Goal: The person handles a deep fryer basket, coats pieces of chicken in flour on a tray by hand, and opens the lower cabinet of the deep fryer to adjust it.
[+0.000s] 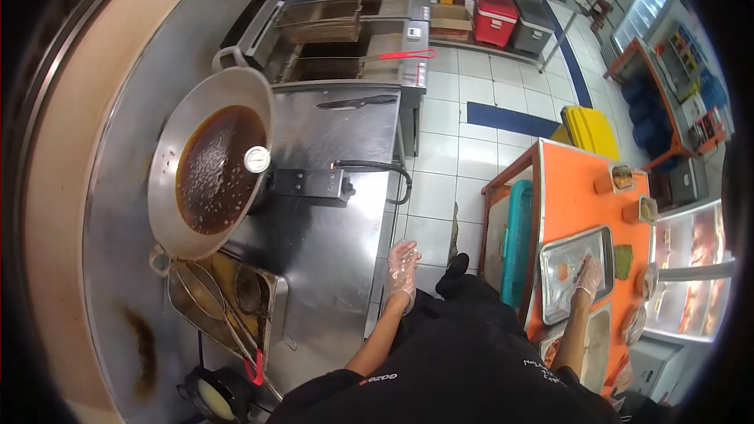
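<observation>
My left hand (403,268), in a clear plastic glove, hangs in front of my body beside the steel counter's edge, fingers loosely apart and nothing in them. My right hand (589,275), also gloved, reaches down into a shallow metal tray (556,308) on the orange table. Its fingers are drawn together near the tray's bottom; whatever they pinch is hidden. A small orange-brown piece (562,271) lies in the tray, left of these fingers. On the left, a wide wok (166,188) holds dark oil with light foam, and a round dial thermometer (257,159) sits at its rim.
Fryers with red-handled baskets (397,55) stand beyond the steel counter (330,243). Below the wok, a metal pan (276,306) contains strainers. Small tubs (640,210) and a green item (623,261) line the orange table (561,196). A yellow bin (593,132) stands behind it.
</observation>
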`<state>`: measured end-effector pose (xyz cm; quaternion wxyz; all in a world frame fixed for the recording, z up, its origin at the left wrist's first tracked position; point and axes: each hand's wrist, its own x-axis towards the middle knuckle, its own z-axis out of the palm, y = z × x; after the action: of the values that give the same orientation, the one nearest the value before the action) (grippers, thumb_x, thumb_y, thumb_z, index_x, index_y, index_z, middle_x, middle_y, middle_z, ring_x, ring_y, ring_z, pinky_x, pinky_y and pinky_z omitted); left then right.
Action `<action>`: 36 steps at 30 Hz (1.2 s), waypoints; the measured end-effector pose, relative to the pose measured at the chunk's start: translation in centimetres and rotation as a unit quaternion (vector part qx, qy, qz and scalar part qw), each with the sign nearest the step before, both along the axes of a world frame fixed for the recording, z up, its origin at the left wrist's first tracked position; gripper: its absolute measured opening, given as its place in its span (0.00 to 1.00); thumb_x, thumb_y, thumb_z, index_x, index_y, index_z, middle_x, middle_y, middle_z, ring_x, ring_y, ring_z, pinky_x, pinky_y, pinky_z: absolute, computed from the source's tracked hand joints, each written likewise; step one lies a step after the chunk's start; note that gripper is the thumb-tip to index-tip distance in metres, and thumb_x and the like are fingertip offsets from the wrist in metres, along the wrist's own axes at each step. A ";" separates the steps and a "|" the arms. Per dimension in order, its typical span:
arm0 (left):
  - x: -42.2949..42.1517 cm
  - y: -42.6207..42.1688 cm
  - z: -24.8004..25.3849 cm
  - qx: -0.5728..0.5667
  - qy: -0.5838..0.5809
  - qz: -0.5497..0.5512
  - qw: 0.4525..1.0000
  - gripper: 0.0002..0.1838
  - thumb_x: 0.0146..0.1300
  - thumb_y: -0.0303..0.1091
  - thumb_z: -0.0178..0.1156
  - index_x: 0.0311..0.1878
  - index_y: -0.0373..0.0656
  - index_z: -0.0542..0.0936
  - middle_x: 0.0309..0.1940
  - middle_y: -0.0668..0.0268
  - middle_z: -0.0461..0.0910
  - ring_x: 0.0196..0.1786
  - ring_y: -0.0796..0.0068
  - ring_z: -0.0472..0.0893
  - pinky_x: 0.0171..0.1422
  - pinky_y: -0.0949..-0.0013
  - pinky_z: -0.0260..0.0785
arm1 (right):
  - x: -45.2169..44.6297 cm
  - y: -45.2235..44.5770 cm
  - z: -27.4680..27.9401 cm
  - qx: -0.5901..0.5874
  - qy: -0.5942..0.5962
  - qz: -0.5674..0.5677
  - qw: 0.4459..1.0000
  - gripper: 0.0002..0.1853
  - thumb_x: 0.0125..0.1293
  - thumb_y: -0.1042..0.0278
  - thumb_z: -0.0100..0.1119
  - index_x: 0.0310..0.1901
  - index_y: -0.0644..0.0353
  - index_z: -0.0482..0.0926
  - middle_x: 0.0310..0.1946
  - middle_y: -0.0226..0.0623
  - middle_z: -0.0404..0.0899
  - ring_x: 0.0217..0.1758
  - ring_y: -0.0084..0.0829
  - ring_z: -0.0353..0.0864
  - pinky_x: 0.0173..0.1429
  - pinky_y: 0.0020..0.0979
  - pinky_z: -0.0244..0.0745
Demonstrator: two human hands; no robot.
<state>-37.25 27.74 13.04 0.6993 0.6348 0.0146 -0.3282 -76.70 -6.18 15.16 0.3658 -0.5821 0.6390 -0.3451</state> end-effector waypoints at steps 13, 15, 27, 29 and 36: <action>-4.0 -14.8 0.0 0.024 -0.131 -0.185 0.974 0.24 0.76 0.36 0.60 0.70 0.44 0.68 0.65 0.61 0.79 0.57 0.70 0.82 0.63 0.64 0.72 | -2.2 2.7 -5.8 0.057 0.177 0.149 0.971 0.17 0.71 0.58 0.61 0.49 0.66 0.82 0.42 0.55 0.86 0.47 0.48 0.87 0.54 0.43 0.79; -3.0 -15.2 0.4 0.071 -0.112 -0.192 0.972 0.23 0.75 0.36 0.60 0.70 0.44 0.68 0.64 0.62 0.80 0.57 0.71 0.81 0.64 0.64 0.72 | -1.0 3.0 -5.5 0.099 0.234 0.132 0.958 0.16 0.72 0.59 0.62 0.48 0.66 0.82 0.41 0.54 0.86 0.45 0.46 0.87 0.53 0.43 0.79; 7.0 -22.5 0.2 0.047 0.068 -0.106 0.991 0.21 0.75 0.41 0.63 0.68 0.55 0.71 0.58 0.65 0.82 0.49 0.75 0.83 0.53 0.72 0.73 | -0.8 -0.4 -7.7 0.072 0.166 0.062 0.982 0.15 0.71 0.61 0.57 0.43 0.69 0.81 0.37 0.49 0.80 0.42 0.40 0.79 0.54 0.39 0.75; 11.0 -25.7 -1.5 -0.006 0.122 -0.064 0.990 0.21 0.75 0.41 0.64 0.67 0.57 0.71 0.57 0.66 0.83 0.45 0.73 0.85 0.50 0.69 0.75 | -0.4 -1.9 -7.8 0.072 0.189 0.064 0.977 0.15 0.72 0.62 0.57 0.43 0.69 0.81 0.38 0.49 0.81 0.42 0.39 0.80 0.53 0.38 0.76; 28.2 -37.2 -1.5 -0.102 0.094 -0.001 0.990 0.30 0.73 0.52 0.66 0.72 0.55 0.68 0.61 0.66 0.81 0.54 0.68 0.84 0.56 0.64 0.76 | 3.4 -8.3 -8.6 0.047 0.163 -0.053 0.984 0.21 0.73 0.54 0.63 0.43 0.70 0.80 0.38 0.47 0.82 0.43 0.36 0.80 0.51 0.39 0.76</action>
<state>-9.04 -9.50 11.49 0.7557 0.5265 0.0465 -0.3866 -73.25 -14.52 6.61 0.2649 -0.5783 0.7352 -0.2343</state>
